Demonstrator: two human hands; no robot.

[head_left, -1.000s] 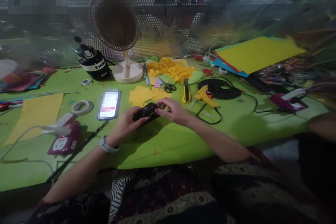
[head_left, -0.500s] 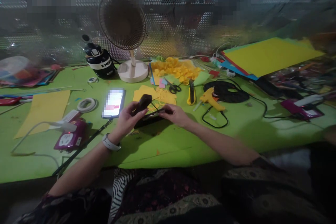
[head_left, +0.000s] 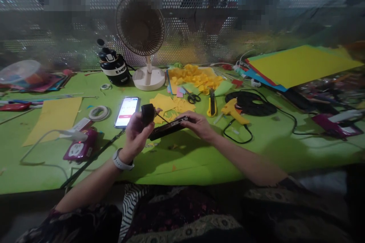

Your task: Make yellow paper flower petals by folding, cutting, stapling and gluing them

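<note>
Hands (head_left: 135, 134) (head_left: 199, 124) half-curled on black object (head_left: 167, 129)

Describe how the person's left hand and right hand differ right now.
The left hand has a pale wristband below it; the right hand has none. The left hand grips the black item at its raised block, while the right hand pinches the long bar's opposite end. The left hand is beside the lit phone; the right hand is nearer the yellow cutter. Both hold the black item.
</note>
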